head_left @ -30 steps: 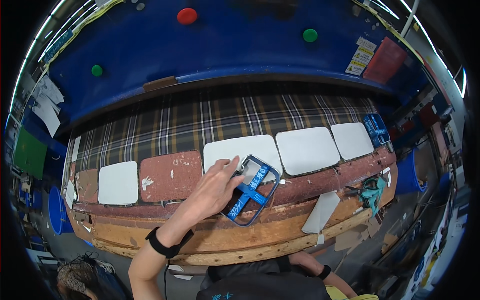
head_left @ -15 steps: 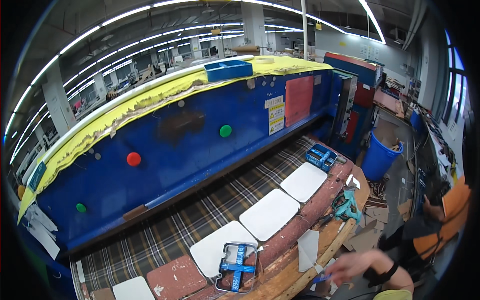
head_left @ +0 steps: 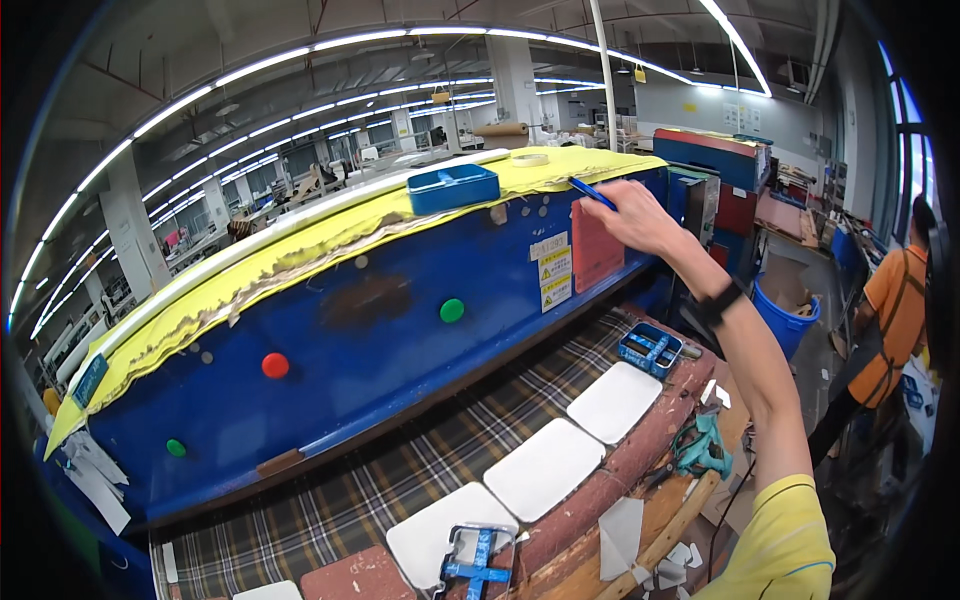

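Note:
My right hand [head_left: 640, 217] is raised in front of the blue machine, its fingers closed around a blue pen [head_left: 592, 194]. The pen's tip points up and left, at the front edge of the yellow cloth [head_left: 590, 160] on top of the machine. On that cloth, to the left, sits a blue tray [head_left: 453, 190]. Below lies plaid fabric [head_left: 430, 440] with several white rounded panels along its near side. A cutting die [head_left: 480, 573] wrapped in blue tape rests over one white panel, and a second die [head_left: 650, 350] stands at the far right end. My left hand is out of view.
The blue machine front [head_left: 370, 300] carries a red button [head_left: 275, 365] and green buttons [head_left: 452, 311]. Teal cloth [head_left: 704, 447] lies on the wooden bench edge at right. Beyond are a blue bin [head_left: 785, 318] and a person in orange [head_left: 890, 310].
My right hand has risen from beside the wooden edge at lower right to the machine's top, the blue pen still in it. The person in orange now stands more upright at right.

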{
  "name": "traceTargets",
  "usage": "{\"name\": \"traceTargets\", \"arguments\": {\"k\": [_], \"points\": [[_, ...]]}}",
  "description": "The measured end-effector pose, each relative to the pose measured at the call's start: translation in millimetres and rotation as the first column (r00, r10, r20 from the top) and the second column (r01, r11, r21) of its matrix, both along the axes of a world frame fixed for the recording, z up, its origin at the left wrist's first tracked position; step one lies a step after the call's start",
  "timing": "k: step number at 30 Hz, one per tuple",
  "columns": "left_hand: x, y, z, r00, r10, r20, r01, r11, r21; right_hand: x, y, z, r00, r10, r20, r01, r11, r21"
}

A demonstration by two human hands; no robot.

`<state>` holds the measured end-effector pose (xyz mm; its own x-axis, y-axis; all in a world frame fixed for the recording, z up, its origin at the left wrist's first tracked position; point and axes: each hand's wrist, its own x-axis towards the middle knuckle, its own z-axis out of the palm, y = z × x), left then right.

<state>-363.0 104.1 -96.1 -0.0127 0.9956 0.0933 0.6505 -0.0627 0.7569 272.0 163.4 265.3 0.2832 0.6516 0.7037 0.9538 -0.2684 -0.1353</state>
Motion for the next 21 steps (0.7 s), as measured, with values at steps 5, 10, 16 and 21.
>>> {"name": "traceTargets", "arguments": {"k": [5, 10, 16, 21], "points": [[25.0, -0.9, 8.5, 0.969, 0.127, -0.211, -0.109, 0.989, 0.095, 101.2, 76.0, 20.2, 0.972, -0.214, 0.097, 0.213, 0.977, 0.02], [1.8, -2.3, -15.9, 0.939, 0.339, 0.05, -0.341, 0.94, 0.03, 156.0, 148.3, 39.9, 0.955, -0.237, 0.179, 0.242, 0.97, -0.006], [20.7, 9.4, -11.0, 0.942, 0.302, -0.146, -0.281, 0.948, 0.15, 228.8, 220.9, 39.1, 0.926, -0.23, 0.3, 0.318, 0.903, -0.288], [27.2, -1.8, 10.4, 0.857, 0.302, -0.417, -0.261, 0.953, 0.154, 281.0, 235.2, 27.2, 0.947, 0.32, 0.023, -0.297, 0.901, -0.315]]}}
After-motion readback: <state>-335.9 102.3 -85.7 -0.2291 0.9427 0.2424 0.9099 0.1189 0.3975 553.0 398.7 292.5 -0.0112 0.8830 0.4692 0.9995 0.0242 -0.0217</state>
